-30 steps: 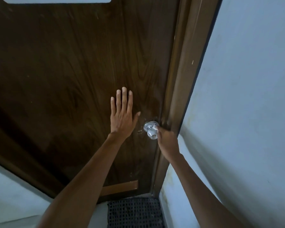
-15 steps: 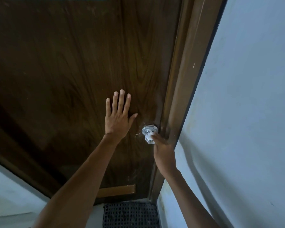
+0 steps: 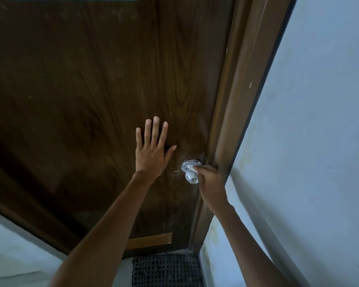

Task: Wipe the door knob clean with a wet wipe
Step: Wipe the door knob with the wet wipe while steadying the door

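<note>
I see a round, shiny metal door knob (image 3: 190,172) on a circular plate, right of center in the frame, at the dark wood-grain door's (image 3: 91,90) right edge. My right hand (image 3: 210,183) is clenched around a small white wet wipe (image 3: 195,168), pressing it onto the knob's neck. My left hand (image 3: 151,152) lies flat and spread on the door, just left of the knob, grasping nothing.

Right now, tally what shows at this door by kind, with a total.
Bare hands: 2, the left hand flat on the door, the right hand at the knob
Dark brown wooden door: 1
Shiny round metal door knob: 1
White wet wipe: 1, only a bit showing
Dark woven floor mat: 1
Total: 6
</note>
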